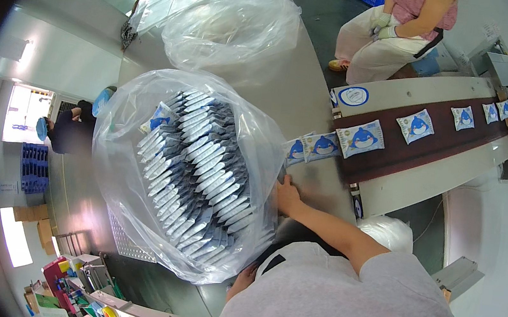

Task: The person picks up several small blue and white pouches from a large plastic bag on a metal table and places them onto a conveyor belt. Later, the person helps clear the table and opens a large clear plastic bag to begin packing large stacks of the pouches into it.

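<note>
"Where is the right hand (pixel 287 196)?"

"Beside the large, clear plastic bag (pixel 118 141), index finger extended, the rest partly bent; I can't tell whether it grips anything. The left hand (pixel 242 282) is mostly hidden by the light-grey shirt (pixel 338 298), so its hold is unclear."

"And the blue-and-white, pillow-shaped packets (pixel 324 147)?"

"2 overlap just beyond the right hand, off the dark-red, flat conveyor belt (pixel 436 136); 2 long rows stand on edge inside the bag, left of that hand."

"Best handling?"

"I'd square overlapping ones first, pinch lightly, and spread the bag's mouth. 1 packet lies askew, far left of the right hand; straighten it."
</note>
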`<state>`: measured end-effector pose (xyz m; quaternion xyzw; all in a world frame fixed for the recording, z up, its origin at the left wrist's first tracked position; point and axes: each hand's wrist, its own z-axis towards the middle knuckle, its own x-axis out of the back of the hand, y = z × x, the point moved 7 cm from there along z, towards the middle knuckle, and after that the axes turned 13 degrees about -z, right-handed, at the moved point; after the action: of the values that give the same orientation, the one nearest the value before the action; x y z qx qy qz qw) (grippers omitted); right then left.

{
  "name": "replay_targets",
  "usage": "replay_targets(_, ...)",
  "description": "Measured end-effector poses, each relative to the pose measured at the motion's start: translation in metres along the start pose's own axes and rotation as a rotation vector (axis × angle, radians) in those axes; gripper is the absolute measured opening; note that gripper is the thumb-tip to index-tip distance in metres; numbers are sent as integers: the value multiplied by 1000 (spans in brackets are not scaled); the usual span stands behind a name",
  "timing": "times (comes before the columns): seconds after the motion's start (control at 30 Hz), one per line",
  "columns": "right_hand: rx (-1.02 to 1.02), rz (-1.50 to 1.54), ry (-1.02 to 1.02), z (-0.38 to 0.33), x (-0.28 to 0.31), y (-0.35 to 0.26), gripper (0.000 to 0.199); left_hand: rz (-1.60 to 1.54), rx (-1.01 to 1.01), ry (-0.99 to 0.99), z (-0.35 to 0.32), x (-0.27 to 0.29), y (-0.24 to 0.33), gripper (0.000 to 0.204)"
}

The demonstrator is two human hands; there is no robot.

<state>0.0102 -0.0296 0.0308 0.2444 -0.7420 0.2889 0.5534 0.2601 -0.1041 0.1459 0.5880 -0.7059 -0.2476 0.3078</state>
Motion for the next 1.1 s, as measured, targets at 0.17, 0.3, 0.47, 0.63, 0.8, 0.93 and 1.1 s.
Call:
replay_targets(0.17, 3, 5, 57, -15, 9, 11, 44, -24, -20, -126, 26, -17, 30, 41)
replay_targets(0.3, -9, -60, -23, -25, 41, 29, 49, -247, -22, -261, 60, -42, 88, 40)
replay_targets(0.47, -67, 211, 395, -37, 173, 172, 14, -464, -210, -285, 104, -62, 144, 38)
replay_targets(0.63, -362, -483, 210, -100, 193, 431, 31, -466, -173, -296, 143, -82, 145, 34)
replay_targets(0.8, -295, -319, -250, -120, 160, 493, 43, -585, -24, -328, 182, -104, 123, 32)
replay_targets(0.93, -13, -97, -282, -69, 159, 446, 38, -853, 165, -175, 216, -124, 104, 36)
replay_targets(1.1, 445, 414, -149, 30, 170, 281, 36, -1233, 375, 85, 267, -153, 102, 43)
